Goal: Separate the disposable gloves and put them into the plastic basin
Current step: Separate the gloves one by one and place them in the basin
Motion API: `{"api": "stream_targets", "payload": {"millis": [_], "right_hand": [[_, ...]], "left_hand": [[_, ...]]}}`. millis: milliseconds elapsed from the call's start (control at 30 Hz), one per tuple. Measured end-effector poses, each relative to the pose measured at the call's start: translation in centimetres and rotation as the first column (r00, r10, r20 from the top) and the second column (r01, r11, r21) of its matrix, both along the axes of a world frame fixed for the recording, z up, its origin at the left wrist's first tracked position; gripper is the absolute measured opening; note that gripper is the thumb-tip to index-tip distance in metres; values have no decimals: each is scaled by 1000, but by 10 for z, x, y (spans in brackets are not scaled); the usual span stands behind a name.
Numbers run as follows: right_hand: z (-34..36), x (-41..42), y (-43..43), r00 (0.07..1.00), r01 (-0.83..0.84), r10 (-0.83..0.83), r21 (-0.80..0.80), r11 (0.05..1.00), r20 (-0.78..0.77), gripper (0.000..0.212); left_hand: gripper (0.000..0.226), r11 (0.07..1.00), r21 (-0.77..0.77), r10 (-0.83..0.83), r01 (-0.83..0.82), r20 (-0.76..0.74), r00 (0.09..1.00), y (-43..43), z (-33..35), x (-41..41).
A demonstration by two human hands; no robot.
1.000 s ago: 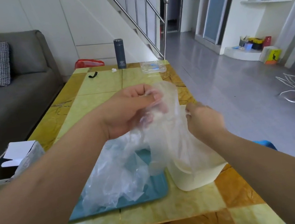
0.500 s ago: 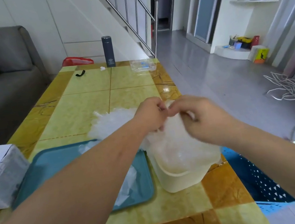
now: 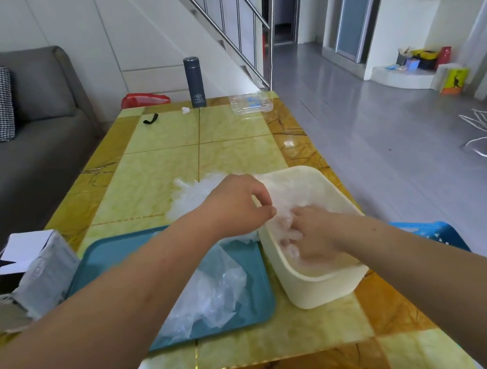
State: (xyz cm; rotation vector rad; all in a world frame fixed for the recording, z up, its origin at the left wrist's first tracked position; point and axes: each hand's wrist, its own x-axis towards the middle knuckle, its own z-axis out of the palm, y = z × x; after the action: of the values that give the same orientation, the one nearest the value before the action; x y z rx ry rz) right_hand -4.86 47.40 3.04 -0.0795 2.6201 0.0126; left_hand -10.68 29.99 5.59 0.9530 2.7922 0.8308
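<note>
A cream plastic basin (image 3: 324, 291) stands on the table to the right of a teal tray (image 3: 109, 255). Crumpled clear disposable gloves fill the basin (image 3: 290, 191). My right hand (image 3: 312, 237) is down inside it, fingers spread, pressing on the gloves. At the basin's left rim my left hand (image 3: 236, 208) has curled fingers, its thumb and fingertips pinching a thin glove edge. More clear gloves lie on the tray (image 3: 212, 292), and another heap (image 3: 190, 193) sits on the table behind my left hand.
An open cardboard box (image 3: 40, 269) sits at the table's left edge. A dark flask (image 3: 195, 83), a clear plastic container (image 3: 251, 104) and a black clip (image 3: 150, 119) stand at the far end. A blue basket (image 3: 434, 233) is on the floor right; a sofa is left.
Both hands came down from holding a glove in the air. The right hand went into the basin with it; the left hand now sits at the basin's left rim.
</note>
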Motion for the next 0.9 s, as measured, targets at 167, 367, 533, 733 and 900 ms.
{"api": "stream_targets", "payload": {"millis": [167,367,533,733,900], "right_hand": [[-10,1,-2,998,43,-41,-51,998,51,42],[18,4,-6,965,215,-240,-202,956,-105,62],[57,30,-20,913,229,-259,-130,965,-316,49],[44,43,-109,686,-138,-128,-302,943,-716,33],[-25,43,-134,867,-75,-262,-632,771,-423,41]], "left_hand": [[19,998,1,-64,64,21,998,-1,-6,12],[8,984,173,49,-38,-58,997,-35,-11,29],[6,973,-56,217,-225,-125,968,-93,-49,54],[48,925,-285,274,-252,41,961,-119,-102,70],[13,953,-82,294,-292,1,956,-138,-123,70]]}}
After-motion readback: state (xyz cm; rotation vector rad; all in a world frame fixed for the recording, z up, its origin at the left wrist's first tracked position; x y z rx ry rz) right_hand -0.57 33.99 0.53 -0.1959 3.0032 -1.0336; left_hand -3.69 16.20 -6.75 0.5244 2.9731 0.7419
